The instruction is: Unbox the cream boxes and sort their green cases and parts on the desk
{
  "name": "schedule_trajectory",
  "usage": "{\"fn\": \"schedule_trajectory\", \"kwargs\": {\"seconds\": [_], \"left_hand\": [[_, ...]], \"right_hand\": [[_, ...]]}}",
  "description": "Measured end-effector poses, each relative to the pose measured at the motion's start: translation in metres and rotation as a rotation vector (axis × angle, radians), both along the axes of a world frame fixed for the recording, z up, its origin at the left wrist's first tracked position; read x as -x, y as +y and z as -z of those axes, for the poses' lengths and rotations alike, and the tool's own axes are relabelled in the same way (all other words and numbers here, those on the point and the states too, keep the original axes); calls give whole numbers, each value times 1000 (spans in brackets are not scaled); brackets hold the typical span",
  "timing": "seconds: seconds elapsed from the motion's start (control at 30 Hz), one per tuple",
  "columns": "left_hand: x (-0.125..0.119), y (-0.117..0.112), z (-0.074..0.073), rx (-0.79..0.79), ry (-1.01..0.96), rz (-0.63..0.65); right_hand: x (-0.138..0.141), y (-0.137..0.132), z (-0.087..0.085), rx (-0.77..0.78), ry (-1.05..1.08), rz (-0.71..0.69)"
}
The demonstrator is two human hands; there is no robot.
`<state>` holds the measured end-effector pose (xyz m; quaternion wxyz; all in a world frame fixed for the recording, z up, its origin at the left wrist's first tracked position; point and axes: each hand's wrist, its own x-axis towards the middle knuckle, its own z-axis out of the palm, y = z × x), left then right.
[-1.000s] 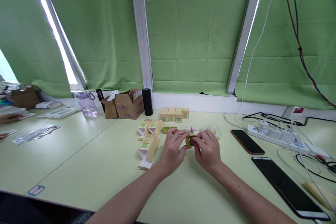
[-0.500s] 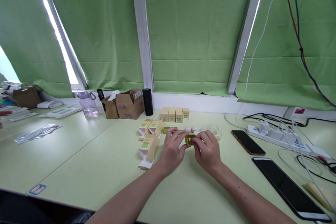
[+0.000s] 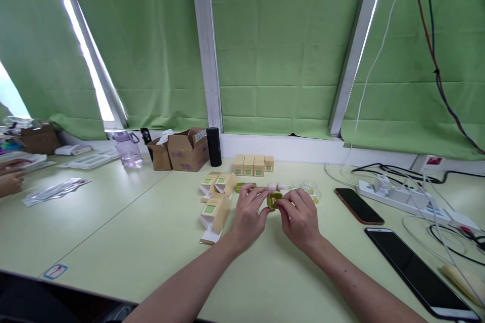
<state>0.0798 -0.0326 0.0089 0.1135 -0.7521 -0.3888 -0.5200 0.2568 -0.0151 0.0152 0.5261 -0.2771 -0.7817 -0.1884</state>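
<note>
My left hand (image 3: 248, 214) grips a small olive-green hollow case (image 3: 273, 200) by its edge, thumb below and fingers above. My right hand (image 3: 299, 217) is closed, its thumb and fingertips pinched at the right side of that case; any smaller piece between them is hidden. Just behind the hands lie small pale pink pieces (image 3: 276, 186) and another green piece (image 3: 242, 186), partly covered by my left hand. Clear round containers (image 3: 309, 187) with yellow bits stand past my right hand. Opened small cartons (image 3: 215, 214) lie left of my left hand.
Several closed small cartons (image 3: 249, 165) stand in a row at the back, near a black cylinder (image 3: 214, 147) and a cardboard box (image 3: 188, 151). Phones (image 3: 358, 206), a large tablet-like device (image 3: 417, 267) and a power strip (image 3: 405, 201) with cables lie right. Another person's hands (image 3: 11, 181) show far left.
My hands and the green case stay almost in place. At the far left, the other person's hands have come further into view.
</note>
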Motion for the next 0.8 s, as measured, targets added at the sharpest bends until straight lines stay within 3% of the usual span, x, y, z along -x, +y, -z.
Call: {"fn": "schedule_trajectory", "kwargs": {"seconds": [0.8], "left_hand": [[2, 0, -2, 22, -8, -12]], "right_hand": [[1, -3, -3, 6, -6, 2]]}}
